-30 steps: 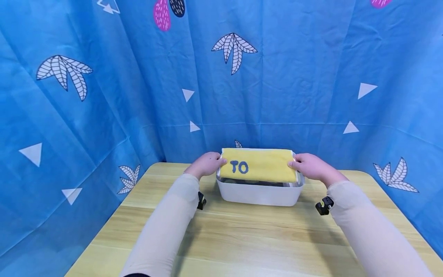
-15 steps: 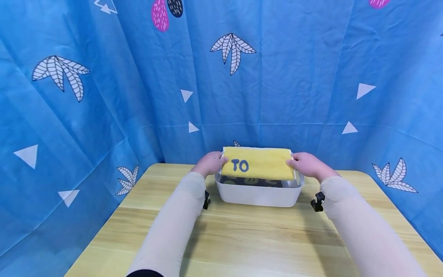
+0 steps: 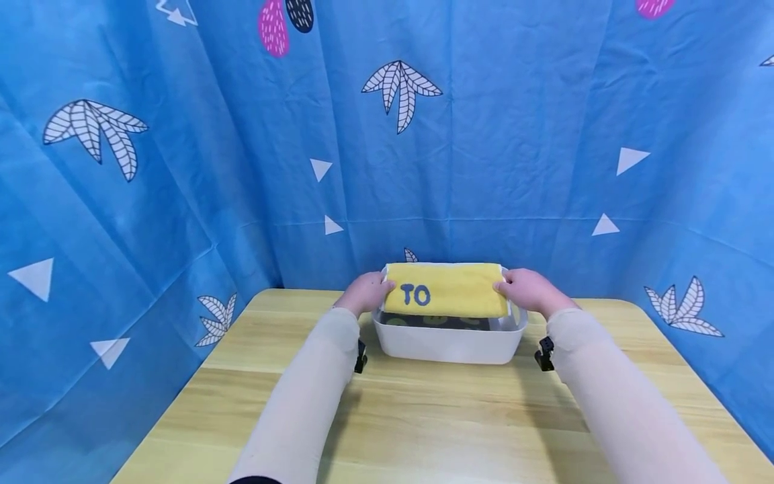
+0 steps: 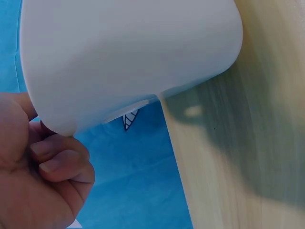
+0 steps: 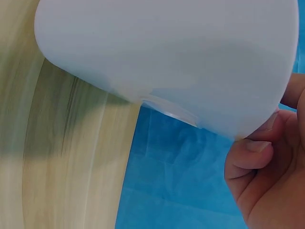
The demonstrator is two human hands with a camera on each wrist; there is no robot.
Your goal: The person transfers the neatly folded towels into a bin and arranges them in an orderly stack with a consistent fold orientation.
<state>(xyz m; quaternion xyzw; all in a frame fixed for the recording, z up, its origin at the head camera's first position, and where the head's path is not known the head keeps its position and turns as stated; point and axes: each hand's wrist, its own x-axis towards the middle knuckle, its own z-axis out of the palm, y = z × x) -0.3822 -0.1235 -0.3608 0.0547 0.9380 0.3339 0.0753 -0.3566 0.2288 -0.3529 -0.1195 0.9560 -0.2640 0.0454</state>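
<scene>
A folded yellow towel with dark "TO" lettering lies across the top of a white plastic bin. My left hand pinches the towel's left end, thumb on top. At the opposite end, my right hand pinches it the same way. Below the towel's front edge, a dark grey thing with yellowish markings shows inside the bin. Both wrist views show the bin's outer wall, with the left hand and the right hand at its rim; the towel is hidden there.
The bin stands near the back of a light wooden table. Blue patterned curtain hangs close behind the bin and along both sides. A small black camera is strapped at the right wrist.
The towel's front edge has risen a little since one second ago, uncovering more of the dark grey thing. Both hands keep their pinch. The head view has shifted slightly.
</scene>
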